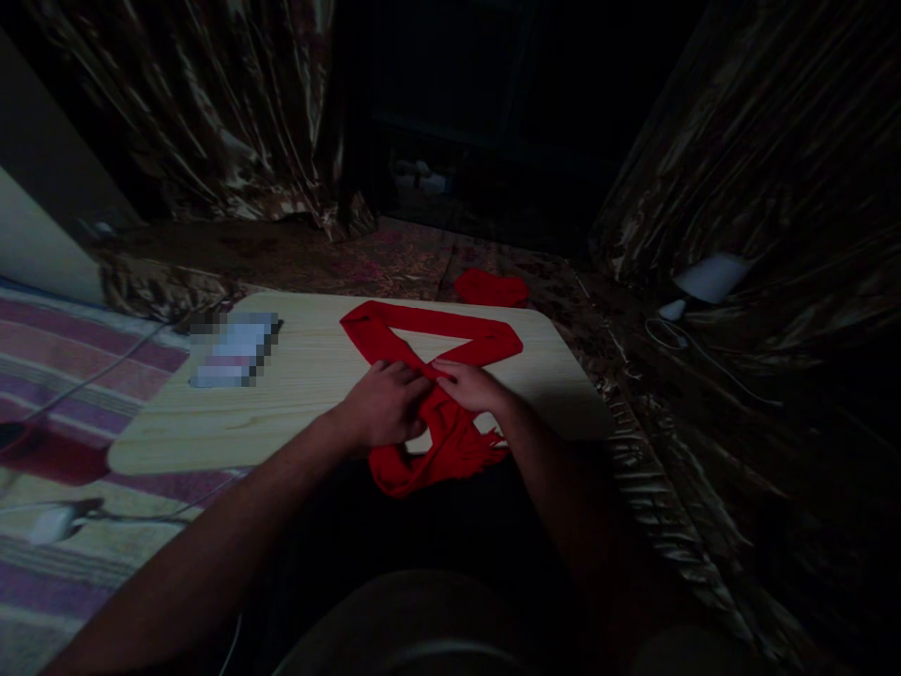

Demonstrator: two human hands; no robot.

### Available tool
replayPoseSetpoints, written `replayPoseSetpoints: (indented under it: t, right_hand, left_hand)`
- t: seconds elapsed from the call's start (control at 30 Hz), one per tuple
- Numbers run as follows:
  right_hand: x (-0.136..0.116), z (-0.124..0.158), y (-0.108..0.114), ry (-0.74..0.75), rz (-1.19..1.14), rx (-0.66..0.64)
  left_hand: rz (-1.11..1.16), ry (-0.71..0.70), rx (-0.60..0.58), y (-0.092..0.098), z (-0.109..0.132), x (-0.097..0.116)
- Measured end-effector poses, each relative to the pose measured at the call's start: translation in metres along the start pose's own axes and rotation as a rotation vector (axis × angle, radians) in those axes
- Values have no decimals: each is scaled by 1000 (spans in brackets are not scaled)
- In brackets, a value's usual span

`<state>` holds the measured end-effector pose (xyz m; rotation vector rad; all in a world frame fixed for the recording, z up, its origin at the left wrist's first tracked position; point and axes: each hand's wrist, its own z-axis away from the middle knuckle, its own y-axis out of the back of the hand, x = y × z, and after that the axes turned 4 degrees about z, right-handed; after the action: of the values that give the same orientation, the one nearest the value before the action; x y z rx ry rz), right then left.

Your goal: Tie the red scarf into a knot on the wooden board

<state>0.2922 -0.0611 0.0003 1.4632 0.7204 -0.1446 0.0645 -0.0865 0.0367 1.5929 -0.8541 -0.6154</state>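
A red scarf [450, 323] with fringed ends lies in a loop on a small light wooden table [310, 413]. Its two sides cross near the middle, and the fringed part hangs over the table's near edge. My left hand [390, 402] is closed on the scarf just left of the crossing, fingers curled round the cloth. My right hand [470, 385] grips the scarf at the crossing, its fingers pointing left and nearly meeting the left ones. The cloth between the hands is partly hidden by the fingers.
A phone [236, 352], blurred out, lies at the table's left. Another red cloth [491, 287] is beyond the far edge. A white lamp [712, 277] with a cord stands at right. Left are a striped bedspread [99, 347] and a white charger [54, 522].
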Motion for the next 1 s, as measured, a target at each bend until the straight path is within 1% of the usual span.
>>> replayPoseSetpoints:
  t: [0.1, 0.27, 0.37, 0.47, 0.53, 0.57, 0.63, 0.67, 0.7, 0.73, 0.77, 0.83, 0.87, 0.9, 0.93, 1.0]
  right_hand:
    - [3, 0, 0, -1, -20, 3]
    - [5, 0, 0, -25, -74, -8]
    - [6, 3, 4, -59, -107, -3]
    - [7, 8, 9, -76, -155, 34]
    - [5, 14, 11, -120, -158, 117]
    - [2, 19, 11, -150, -135, 199]
    - [-9, 33, 11, -196, -48, 418]
    - [-18, 42, 9, -195, 8, 521]
    - [-28, 51, 8, -176, 59, 583]
    - [-40, 61, 5, -117, 84, 557]
    - [-53, 70, 2, -30, 102, 469]
    - [-81, 84, -6, 192, 148, 178]
    - [-93, 89, -11, 275, 196, 59]
    - [-104, 91, -17, 311, 260, -21]
    - [-114, 91, -23, 308, 331, -54]
    - [-127, 88, -34, 251, 462, -63]
  left_hand:
    - [-79, -17, -77, 8, -10, 8]
    - [-114, 70, -198, 10, -29, 25]
    - [-107, 142, -224, 9, -36, 36]
    - [-86, 176, -228, 7, -40, 39]
    - [-61, 194, -239, 6, -42, 37]
    - [-50, 205, -250, 7, -44, 34]
    - [-44, 234, -280, 9, -47, 28]
    - [-47, 253, -294, 10, -50, 25]
    - [-52, 270, -311, 12, -52, 21]
    - [-55, 280, -330, 14, -55, 18]
    - [-58, 282, -352, 16, -59, 15]
    - [-64, 269, -409, 21, -67, 10]
    - [-65, 261, -444, 23, -71, 8]
    - [-63, 255, -476, 25, -74, 6]
    - [-61, 250, -499, 27, -77, 4]
    - [-58, 221, -535, 30, -81, 1]
